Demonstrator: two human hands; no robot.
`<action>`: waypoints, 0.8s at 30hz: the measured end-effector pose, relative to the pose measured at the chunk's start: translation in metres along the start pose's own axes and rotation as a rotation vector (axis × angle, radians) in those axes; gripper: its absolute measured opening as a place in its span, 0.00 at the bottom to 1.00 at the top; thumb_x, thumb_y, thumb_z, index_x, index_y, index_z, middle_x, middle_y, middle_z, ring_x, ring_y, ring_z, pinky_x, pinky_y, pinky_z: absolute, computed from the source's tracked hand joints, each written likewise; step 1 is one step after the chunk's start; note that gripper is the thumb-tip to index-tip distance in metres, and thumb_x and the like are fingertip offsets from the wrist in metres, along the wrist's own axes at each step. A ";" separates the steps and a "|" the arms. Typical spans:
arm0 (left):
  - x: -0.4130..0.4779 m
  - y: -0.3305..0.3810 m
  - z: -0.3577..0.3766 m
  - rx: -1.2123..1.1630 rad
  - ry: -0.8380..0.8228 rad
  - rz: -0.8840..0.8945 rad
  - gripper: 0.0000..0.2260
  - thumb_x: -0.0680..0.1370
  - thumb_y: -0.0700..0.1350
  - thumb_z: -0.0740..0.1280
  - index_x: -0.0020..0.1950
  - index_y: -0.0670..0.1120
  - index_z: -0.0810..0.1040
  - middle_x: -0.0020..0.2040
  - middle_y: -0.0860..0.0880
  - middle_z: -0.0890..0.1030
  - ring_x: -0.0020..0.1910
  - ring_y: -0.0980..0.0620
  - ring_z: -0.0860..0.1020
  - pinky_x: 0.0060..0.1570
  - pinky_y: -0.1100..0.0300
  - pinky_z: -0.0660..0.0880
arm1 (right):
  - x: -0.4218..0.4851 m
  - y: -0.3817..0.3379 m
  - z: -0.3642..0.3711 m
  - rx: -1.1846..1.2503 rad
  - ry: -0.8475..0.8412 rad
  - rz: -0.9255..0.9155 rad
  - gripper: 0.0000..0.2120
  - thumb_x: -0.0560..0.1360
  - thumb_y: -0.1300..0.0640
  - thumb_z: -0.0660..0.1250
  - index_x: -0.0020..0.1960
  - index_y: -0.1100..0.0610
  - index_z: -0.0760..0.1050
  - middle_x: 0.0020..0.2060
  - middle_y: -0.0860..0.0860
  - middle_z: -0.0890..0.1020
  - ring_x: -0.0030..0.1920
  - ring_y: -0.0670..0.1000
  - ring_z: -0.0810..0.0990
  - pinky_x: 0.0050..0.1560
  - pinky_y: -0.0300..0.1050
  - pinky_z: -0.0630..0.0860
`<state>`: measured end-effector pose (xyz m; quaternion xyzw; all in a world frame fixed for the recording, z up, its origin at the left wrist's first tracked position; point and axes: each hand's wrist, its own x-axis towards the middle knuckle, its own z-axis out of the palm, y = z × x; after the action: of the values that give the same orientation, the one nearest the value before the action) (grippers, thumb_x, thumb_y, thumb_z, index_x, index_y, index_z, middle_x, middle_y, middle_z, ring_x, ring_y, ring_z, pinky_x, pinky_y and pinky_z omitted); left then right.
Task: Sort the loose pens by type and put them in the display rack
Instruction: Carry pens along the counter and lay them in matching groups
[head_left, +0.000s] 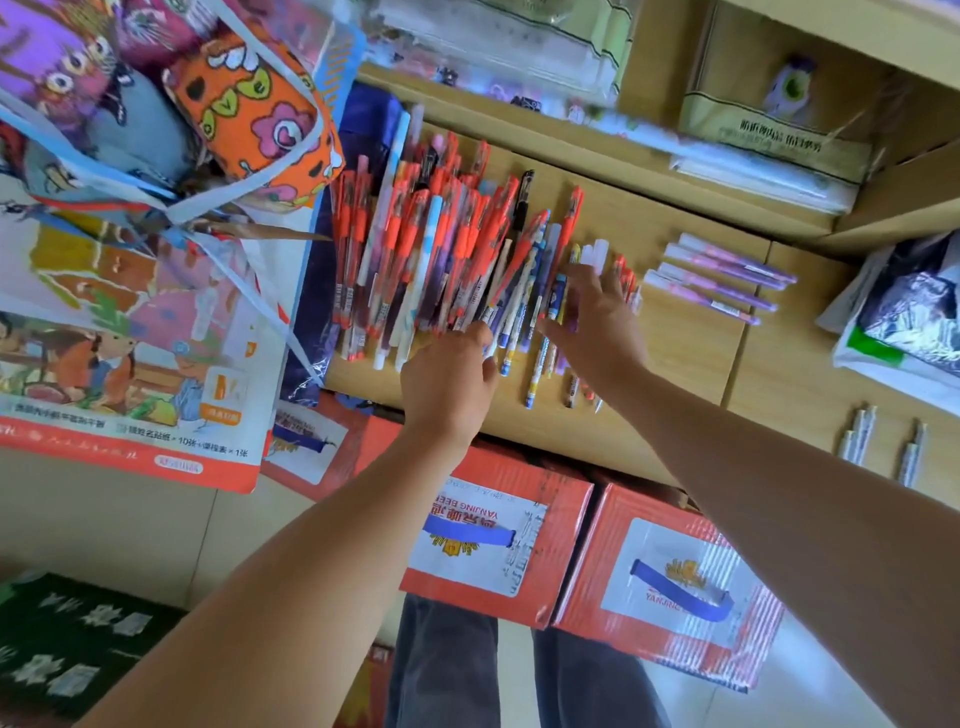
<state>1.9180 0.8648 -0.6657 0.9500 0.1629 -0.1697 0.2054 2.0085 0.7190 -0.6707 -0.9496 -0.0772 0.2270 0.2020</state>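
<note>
While most of the red pens (441, 249) lie packed side by side in one big heap, I reach into the right end of it with both hands. The heap sits on the wooden shelf top (675, 353), well in from the near edge. One black pen (522, 202) sticks out at the back. Some blue and white pens (524, 312) lie mixed in at the right side of the heap, and a few of them point down near the front edge of the wood.

My left hand (447, 384) has its fingertips on the near ends of the pens. I cannot tell if it pinches one or only touches. My right hand (597, 317) lies flat with its fingers spread on the pens at the right end of the heap, and it grips nothing.

Just to the right of that hand there is a strip of bare wood. Then come four purple pens (722, 275) in a neat row, apart from the heap. More bare wood lies in front of them. A few white pens (878, 447) lie far off to the right, near the front edge.

On the left, bright picture bags (156, 156) hang over the side of the heap, so it is tight there. A plastic bag (904, 312) sits at the right end of the shelf. Red boxes (519, 545) stand on the floor under the front edge, right by my legs (441, 665).
</note>
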 end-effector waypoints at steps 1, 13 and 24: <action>0.002 0.001 0.001 -0.003 -0.001 0.002 0.08 0.80 0.47 0.62 0.58 0.50 0.75 0.41 0.52 0.82 0.39 0.52 0.80 0.30 0.61 0.72 | 0.002 -0.001 0.001 -0.048 -0.029 0.006 0.30 0.74 0.50 0.70 0.72 0.52 0.62 0.60 0.55 0.71 0.47 0.53 0.76 0.39 0.46 0.76; 0.011 0.009 0.004 -0.030 0.005 -0.024 0.09 0.79 0.52 0.65 0.57 0.51 0.76 0.43 0.53 0.83 0.42 0.52 0.81 0.37 0.58 0.77 | 0.001 0.004 -0.001 -0.027 -0.042 0.022 0.23 0.73 0.56 0.71 0.63 0.59 0.66 0.57 0.54 0.74 0.50 0.55 0.78 0.44 0.48 0.77; 0.025 0.025 0.007 0.243 -0.112 -0.005 0.21 0.75 0.61 0.66 0.33 0.48 0.65 0.29 0.52 0.70 0.33 0.50 0.73 0.32 0.59 0.65 | -0.002 0.012 -0.012 -0.324 -0.109 0.023 0.15 0.76 0.43 0.64 0.51 0.54 0.75 0.44 0.51 0.79 0.45 0.52 0.78 0.45 0.46 0.78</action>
<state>1.9483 0.8461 -0.6731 0.9565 0.1318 -0.2417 0.0970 2.0134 0.7037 -0.6647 -0.9568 -0.1127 0.2650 0.0390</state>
